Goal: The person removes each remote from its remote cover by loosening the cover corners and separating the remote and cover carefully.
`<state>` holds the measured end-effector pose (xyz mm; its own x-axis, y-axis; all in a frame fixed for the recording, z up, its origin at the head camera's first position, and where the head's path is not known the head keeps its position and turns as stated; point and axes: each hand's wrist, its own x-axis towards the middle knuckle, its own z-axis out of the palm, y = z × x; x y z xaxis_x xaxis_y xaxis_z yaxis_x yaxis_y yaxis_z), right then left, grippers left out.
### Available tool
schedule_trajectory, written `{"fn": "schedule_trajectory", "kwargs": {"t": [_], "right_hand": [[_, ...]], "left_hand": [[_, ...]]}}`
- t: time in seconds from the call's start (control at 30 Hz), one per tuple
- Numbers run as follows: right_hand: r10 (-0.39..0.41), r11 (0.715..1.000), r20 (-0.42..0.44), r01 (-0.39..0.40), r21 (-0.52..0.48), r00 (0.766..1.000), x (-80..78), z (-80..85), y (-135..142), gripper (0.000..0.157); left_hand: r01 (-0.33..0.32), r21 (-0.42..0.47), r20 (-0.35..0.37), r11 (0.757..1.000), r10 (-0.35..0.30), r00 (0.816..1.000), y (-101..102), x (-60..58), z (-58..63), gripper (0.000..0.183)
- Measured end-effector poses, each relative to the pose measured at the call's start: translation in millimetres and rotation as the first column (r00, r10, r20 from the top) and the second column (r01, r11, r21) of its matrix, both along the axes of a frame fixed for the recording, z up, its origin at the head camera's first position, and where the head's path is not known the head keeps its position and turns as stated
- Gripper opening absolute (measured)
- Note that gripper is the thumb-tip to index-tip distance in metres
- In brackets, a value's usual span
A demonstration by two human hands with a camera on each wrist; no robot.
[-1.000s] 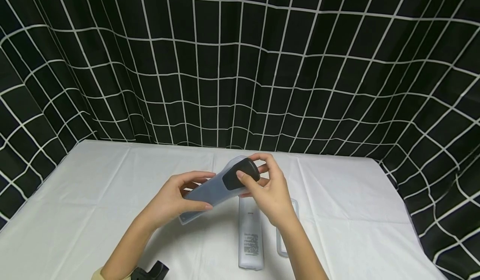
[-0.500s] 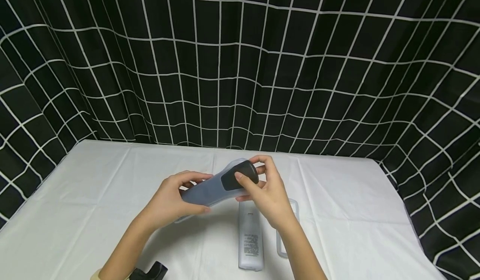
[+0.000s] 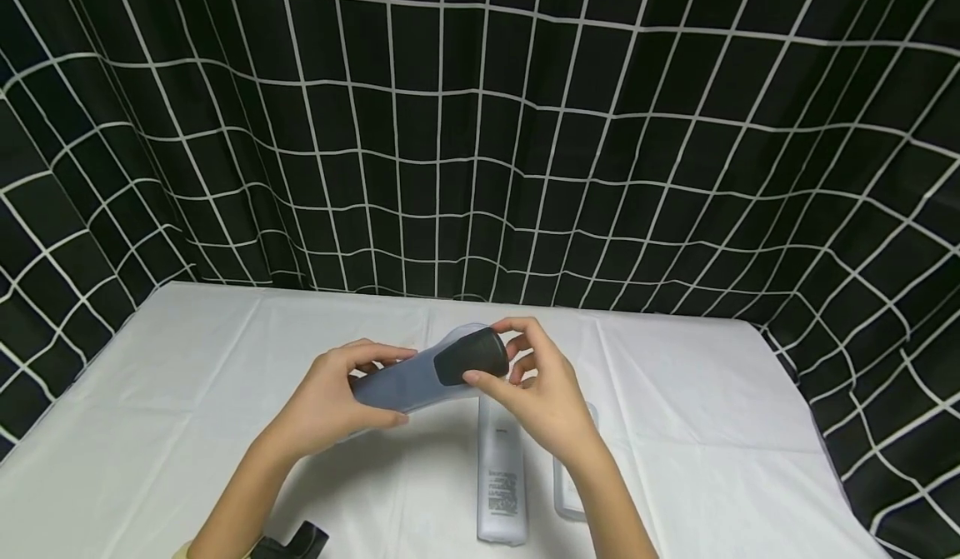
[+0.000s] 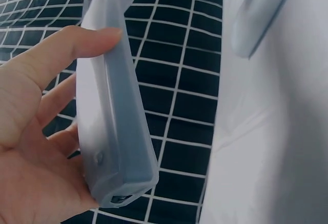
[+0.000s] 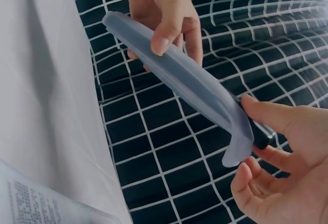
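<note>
A dark remote control (image 3: 472,357) is held above the table, most of its length inside a translucent bluish silicone cover (image 3: 405,382). Its black end sticks out of the cover on the right. My left hand (image 3: 330,396) grips the covered body, thumb along the near side and fingers on the far side. With thumb and fingers my right hand (image 3: 543,392) pinches the bare black end. In the right wrist view, a loose flap of the cover (image 5: 238,144) bends away beside that end. At the cover's other end, the left wrist view shows a small opening (image 4: 122,199).
Below the hands, a second covered remote control (image 3: 502,476) with printed text lies on the white-clothed table (image 3: 712,459). Right of it is a pale, clear-edged rectangular item (image 3: 567,492), partly hidden by the right forearm. A black grid-patterned curtain (image 3: 480,126) stands behind the table.
Both hands and the held remote control have shifted slightly left and down. The right thumb has slid from the black end's face to its lower edge.
</note>
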<state>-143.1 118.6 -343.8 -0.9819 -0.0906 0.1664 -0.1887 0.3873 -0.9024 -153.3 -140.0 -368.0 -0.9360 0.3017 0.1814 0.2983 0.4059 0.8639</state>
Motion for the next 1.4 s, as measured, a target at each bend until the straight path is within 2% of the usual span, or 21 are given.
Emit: {"fn": "schedule_trajectory", "kwargs": {"t": [0.27, 0.6, 0.8, 0.97, 1.13, 1.4], "right_hand": [[0.027, 1.0, -0.034, -0.027, -0.013, 0.999, 0.8, -1.7, 4.8, 0.058], [0.105, 0.994, -0.022, -0.106, -0.027, 0.994, 2.5, -4.8, 15.7, 0.06], [0.146, 0.989, 0.008, -0.146, -0.038, 0.989, 4.3, -8.4, 21.1, 0.057], [0.196, 0.975, 0.035, -0.191, -0.113, 0.98, 6.3, -9.7, 23.7, 0.055], [0.185, 0.97, 0.085, -0.168, -0.173, 0.979, 9.1, -10.1, 23.5, 0.057], [0.124, 0.976, 0.108, -0.101, -0.195, 0.986, 11.7, -10.5, 22.0, 0.057]], "left_hand": [[0.029, 0.006, -0.011, 1.0, -0.029, 1.0, -0.2, -0.3, -1.9, 0.06], [0.068, -0.006, -0.024, 0.998, -0.068, 0.997, 1.8, -0.9, -3.6, 0.061], [0.089, -0.042, -0.022, 0.995, -0.09, 0.996, 2.5, -1.5, -6.6, 0.062], [0.097, -0.058, -0.027, 0.994, -0.099, 0.995, 3.0, -0.6, -5.5, 0.062], [0.119, -0.034, -0.031, 0.992, -0.121, 0.992, 3.5, 0.6, -3.4, 0.062], [0.132, -0.038, -0.039, 0.99, -0.134, 0.99, 3.9, 0.3, -1.8, 0.064]]}}
